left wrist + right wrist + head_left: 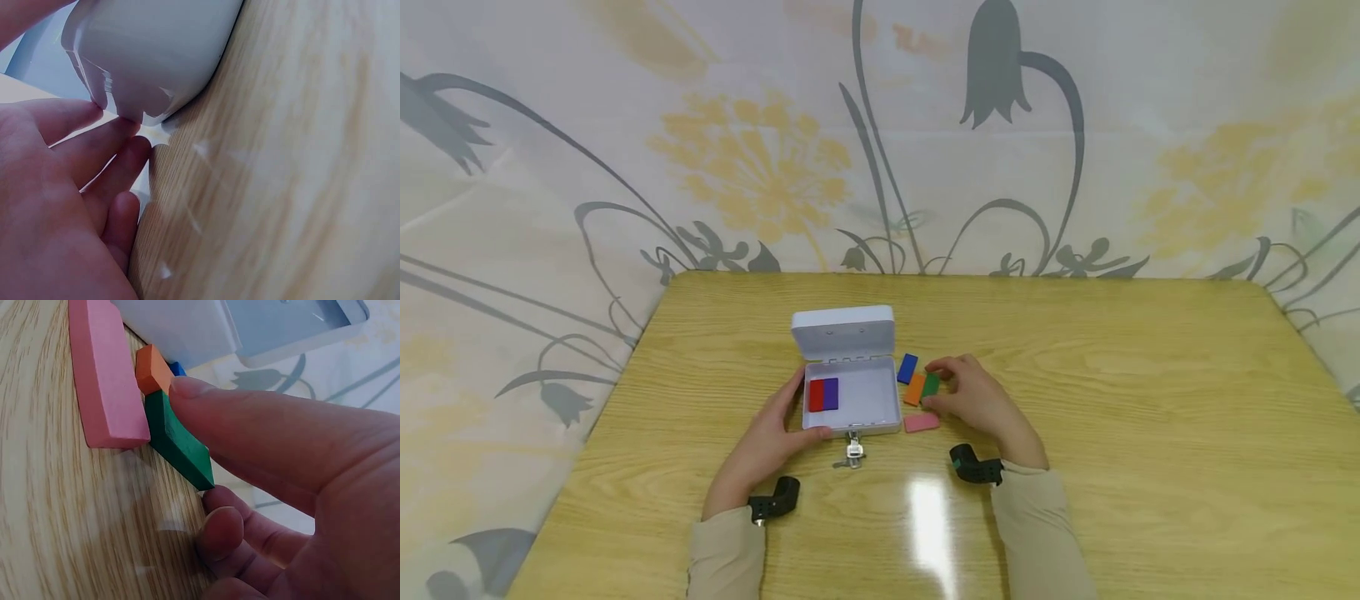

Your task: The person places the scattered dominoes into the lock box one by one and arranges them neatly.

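Observation:
A small white cash box (869, 400) stands with its lid (844, 333) raised, and a red block (816, 396) and a purple block (831, 394) lie side by side inside it. My left hand (767, 442) holds the box at its left end, thumb at the front edge; its fingertips (128, 125) touch the wall. To the right of the box, my right hand (977, 400) pinches a green block (178, 447) by its ends. That block rests on the table against an orange block (915, 389). The thumb (194, 387) partly hides where these two meet.
A blue block (907, 368) lies behind the orange one, and a pink block (922, 422) in front. Keys (854, 450) hang from the lock at the box's front. The wooden table (1120, 417) meets a flower-patterned cloth (917, 167) at the back.

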Demonstrator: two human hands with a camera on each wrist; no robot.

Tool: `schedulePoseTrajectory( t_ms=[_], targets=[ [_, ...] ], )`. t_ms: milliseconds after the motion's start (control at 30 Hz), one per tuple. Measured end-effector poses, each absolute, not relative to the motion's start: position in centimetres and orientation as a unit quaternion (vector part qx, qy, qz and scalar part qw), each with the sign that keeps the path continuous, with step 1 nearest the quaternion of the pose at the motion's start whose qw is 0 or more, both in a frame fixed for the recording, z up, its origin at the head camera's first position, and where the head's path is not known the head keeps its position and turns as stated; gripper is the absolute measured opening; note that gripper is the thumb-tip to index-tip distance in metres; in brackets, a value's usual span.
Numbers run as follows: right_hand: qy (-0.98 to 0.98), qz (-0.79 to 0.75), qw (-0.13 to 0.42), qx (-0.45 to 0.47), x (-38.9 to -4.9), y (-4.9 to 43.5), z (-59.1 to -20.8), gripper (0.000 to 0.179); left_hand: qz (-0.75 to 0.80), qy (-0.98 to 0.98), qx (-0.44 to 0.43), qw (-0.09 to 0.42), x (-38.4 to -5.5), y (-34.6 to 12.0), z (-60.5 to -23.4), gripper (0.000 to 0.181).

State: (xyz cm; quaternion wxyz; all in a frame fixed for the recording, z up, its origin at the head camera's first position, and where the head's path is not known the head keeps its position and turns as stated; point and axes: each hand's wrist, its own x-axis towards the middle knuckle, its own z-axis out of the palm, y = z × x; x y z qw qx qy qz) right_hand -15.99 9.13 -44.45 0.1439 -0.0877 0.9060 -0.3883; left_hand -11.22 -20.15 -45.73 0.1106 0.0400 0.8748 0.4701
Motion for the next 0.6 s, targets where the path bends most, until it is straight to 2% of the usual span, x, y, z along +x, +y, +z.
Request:
schedulePoseTrajectory(
  t_ms=[600],
  targets=[
    [0.922,-0.349,0.147,-0.083,-16.16,8.72,-44.33,0.05,0.465,0.877,0.041,0.115,-11.37,-20.17,-45.71,0.101]
  ],
)
